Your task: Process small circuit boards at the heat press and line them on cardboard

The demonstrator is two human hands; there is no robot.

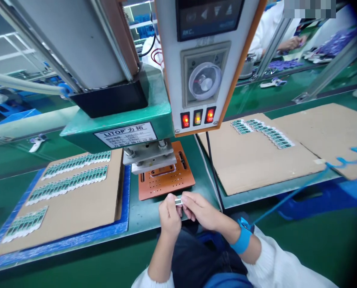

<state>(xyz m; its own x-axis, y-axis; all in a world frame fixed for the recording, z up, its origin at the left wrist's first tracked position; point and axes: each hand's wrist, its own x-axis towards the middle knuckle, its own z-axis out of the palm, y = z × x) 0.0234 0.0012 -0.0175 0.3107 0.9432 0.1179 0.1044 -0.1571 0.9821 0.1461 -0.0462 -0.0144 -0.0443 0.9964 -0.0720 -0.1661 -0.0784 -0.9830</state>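
Green worktop (pixel 142 218) runs across my view of a factory room, with white-sleeved people at work beyond. On it, directly in front of the operator's torso, the small part (pixel 178 202), pale with a dark inset, is held just off the near edge of the orange plate (pixel 180 182). The left hand (pixel 170 214) pinches one end; the right hand (pixel 202 210) pinches the other, fingers closed. A blue wrist strap (pixel 243 240) encircles the right wrist.

Outward from the part, the perforated plate lies under the press head (pixel 154 116), beside the control box (pixel 168 44) with lit switches. Green-and-white pieces (pixel 67 185) form three rows on the left cardboard (pixel 88 212); similar pieces (pixel 271 134) occupy the far portion of the right cardboard (pixel 238 168).

I judge the step in hand to be two-handed handling of a single part. Any next move calls for a stable fingertip grip and controlled orientation.

Fingers cover both ends of the part; I cannot confirm its face detail. The press tooling hides the plate's rear area, the display is cropped above, and the label's small print is illegible.
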